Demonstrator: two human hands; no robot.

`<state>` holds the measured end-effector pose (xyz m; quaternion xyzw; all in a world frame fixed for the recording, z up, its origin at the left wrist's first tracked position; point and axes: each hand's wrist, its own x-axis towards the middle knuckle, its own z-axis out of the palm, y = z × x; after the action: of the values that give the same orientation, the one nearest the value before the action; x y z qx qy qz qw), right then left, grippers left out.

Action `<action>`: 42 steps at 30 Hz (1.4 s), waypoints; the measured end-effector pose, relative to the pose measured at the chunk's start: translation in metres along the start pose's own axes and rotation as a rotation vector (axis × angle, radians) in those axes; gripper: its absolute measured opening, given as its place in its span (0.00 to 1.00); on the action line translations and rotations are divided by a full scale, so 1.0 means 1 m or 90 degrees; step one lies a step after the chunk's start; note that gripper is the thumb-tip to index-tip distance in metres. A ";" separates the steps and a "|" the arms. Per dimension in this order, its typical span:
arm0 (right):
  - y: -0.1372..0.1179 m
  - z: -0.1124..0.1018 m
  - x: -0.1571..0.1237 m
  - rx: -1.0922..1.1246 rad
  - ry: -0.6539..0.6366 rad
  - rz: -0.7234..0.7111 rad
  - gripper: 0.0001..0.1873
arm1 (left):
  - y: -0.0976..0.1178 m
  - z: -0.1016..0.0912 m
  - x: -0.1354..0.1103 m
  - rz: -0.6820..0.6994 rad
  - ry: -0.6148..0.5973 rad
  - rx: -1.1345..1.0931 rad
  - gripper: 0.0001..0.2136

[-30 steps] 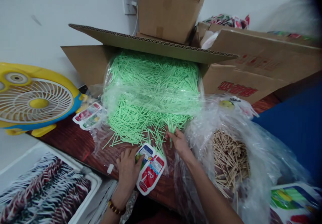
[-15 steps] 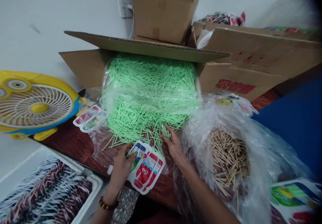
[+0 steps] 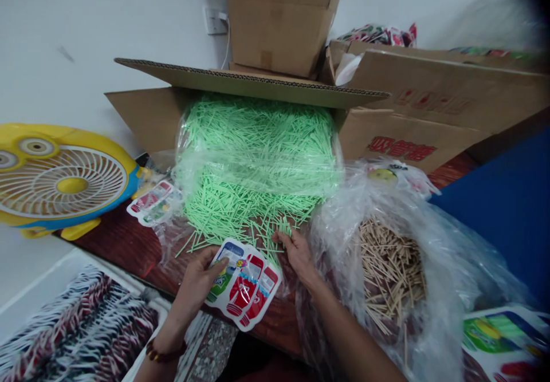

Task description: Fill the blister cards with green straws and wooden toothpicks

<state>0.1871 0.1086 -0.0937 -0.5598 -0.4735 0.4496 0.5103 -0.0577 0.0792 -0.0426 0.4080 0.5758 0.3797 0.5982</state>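
Observation:
My left hand (image 3: 200,279) grips a flat printed pouch (image 3: 246,291) by its left side, thumb on the front. The pouch shows red and green bottle pictures and has a white rim. To its right, my right hand (image 3: 297,253) pinches a small bunch of thin green sticks (image 3: 283,225) between thumb and fingers. Behind both hands, a large heap of green sticks (image 3: 258,136) spills from a clear plastic liner (image 3: 206,167) in an open cardboard box (image 3: 141,113) onto the dark wooden table (image 3: 129,243).
Brown sticks (image 3: 391,273) lie in a clear plastic bag (image 3: 339,256) at right. A yellow fan (image 3: 71,184) stands left. A white foam box (image 3: 55,273) holds rows of pouches at lower left. Another pouch (image 3: 502,336) lies at lower right; cartons (image 3: 279,21) stand behind.
My left hand has shifted slightly left along the pouch, uncovering more of its green picture. The sticks in my right hand have turned more upright.

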 end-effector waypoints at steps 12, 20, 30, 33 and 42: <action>-0.012 -0.003 -0.010 -0.049 -0.034 -0.048 0.06 | 0.008 -0.001 -0.010 -0.024 -0.041 -0.075 0.14; -0.010 -0.004 -0.011 0.034 0.016 -0.003 0.09 | 0.013 0.009 -0.016 -0.006 -0.036 -0.076 0.12; -0.046 -0.013 -0.008 0.522 0.023 0.188 0.12 | 0.012 0.030 -0.016 -0.059 -0.087 -0.022 0.13; -0.058 -0.009 -0.015 0.583 0.002 0.209 0.09 | 0.012 0.040 -0.016 -0.069 -0.097 -0.001 0.13; -0.079 0.001 -0.032 0.706 0.014 0.240 0.02 | 0.011 0.056 -0.020 -0.114 -0.183 -0.042 0.12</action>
<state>0.1757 0.0800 -0.0143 -0.2882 -0.0545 0.7074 0.6430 -0.0029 0.0619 -0.0251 0.3852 0.5052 0.2814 0.7192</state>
